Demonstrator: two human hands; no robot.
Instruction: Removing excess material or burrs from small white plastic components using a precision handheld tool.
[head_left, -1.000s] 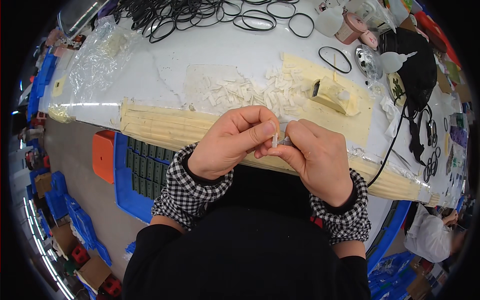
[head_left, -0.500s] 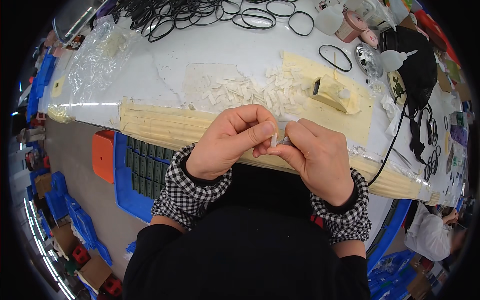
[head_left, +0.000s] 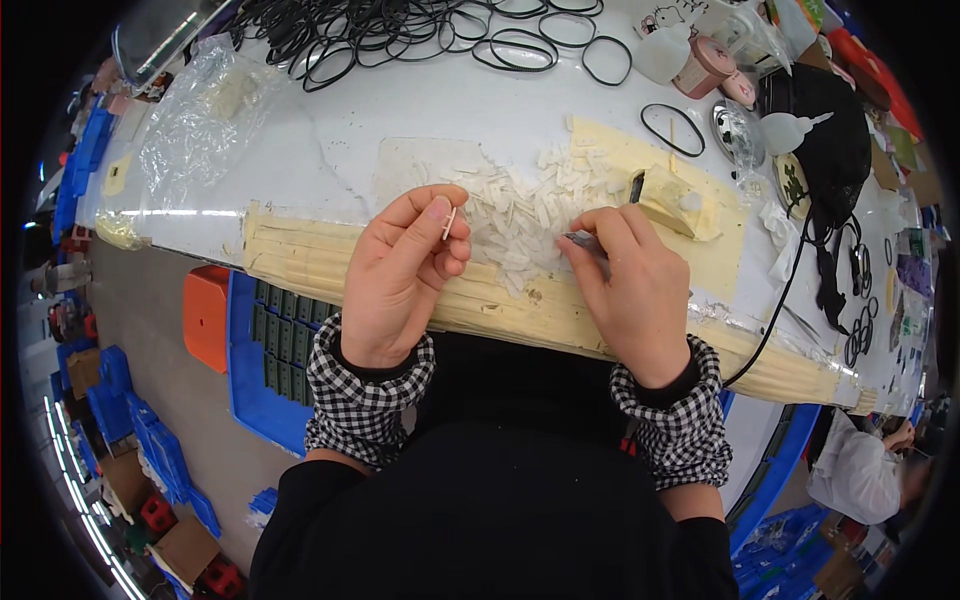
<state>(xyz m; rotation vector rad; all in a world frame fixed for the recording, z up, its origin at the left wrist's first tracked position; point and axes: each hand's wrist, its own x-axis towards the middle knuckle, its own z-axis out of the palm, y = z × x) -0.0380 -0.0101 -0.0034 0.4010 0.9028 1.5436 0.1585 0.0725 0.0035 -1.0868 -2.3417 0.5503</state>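
Observation:
Between the thumb and fingers of my left hand (head_left: 395,270) is a small narrow white strip (head_left: 449,222), held upright just over the table's near edge. My right hand (head_left: 640,285) pinches a small thin grey piece (head_left: 590,244) that looks like a blade; most of it is covered by the fingers. The two hands are apart. Between and behind them lies a loose pile of small white strips (head_left: 515,215), partly on a translucent sheet (head_left: 400,165) and partly on yellow paper (head_left: 595,135). Just beyond my right hand stands a yellow taped block (head_left: 685,195) with a dark end.
A heap of black rubber belts (head_left: 370,40) lies at the back, with crumpled clear plastic (head_left: 205,120) at the left. Bottles, tins and a black cloth bag (head_left: 825,140) crowd the right. Yellow padding (head_left: 300,245) lines the table edge. A blue crate (head_left: 245,350) sits below left.
My hands have moved apart: the left one back to the left with the white strip, the right one slightly away from it with the grey piece. More of the strip pile shows between them.

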